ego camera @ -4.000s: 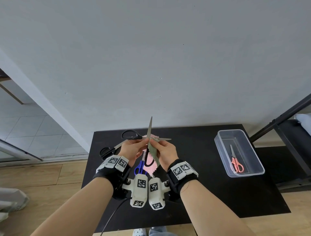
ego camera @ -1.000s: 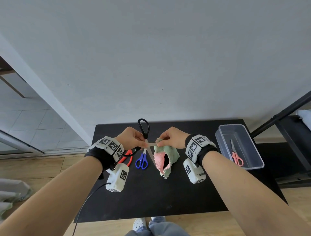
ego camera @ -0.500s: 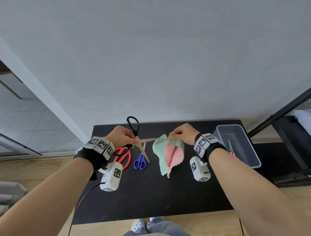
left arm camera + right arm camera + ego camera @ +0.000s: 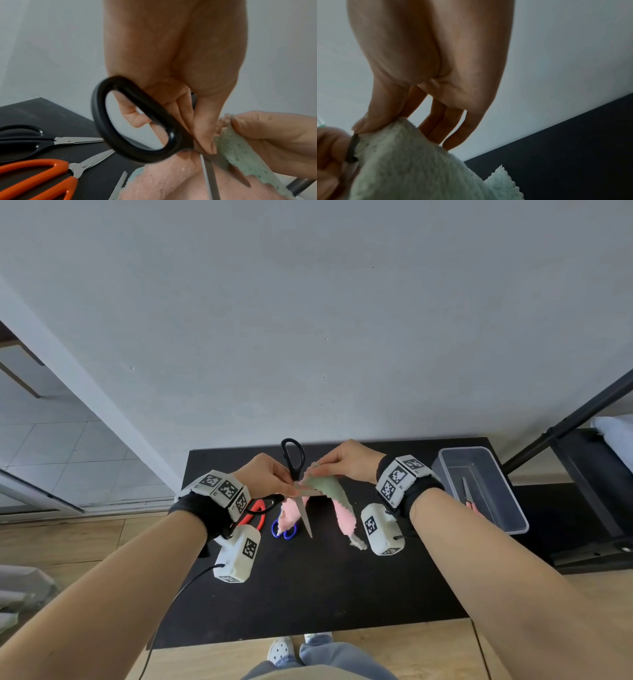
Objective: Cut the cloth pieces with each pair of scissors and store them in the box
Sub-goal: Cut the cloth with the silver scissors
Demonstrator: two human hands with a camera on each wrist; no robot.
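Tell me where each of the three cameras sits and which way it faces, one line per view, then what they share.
Head: worn on the head, looking forward and down at the black table; both forearms, left hand, right hand, shoes show.
Left wrist: under the left wrist, looking along the palm at the black-handled scissors it grips, with orange-handled scissors beyond.
Right wrist: under the right wrist, looking along the palm at fingers pinching the cloth.
Shared: all three show that cloth, and both wrist views catch the other hand.
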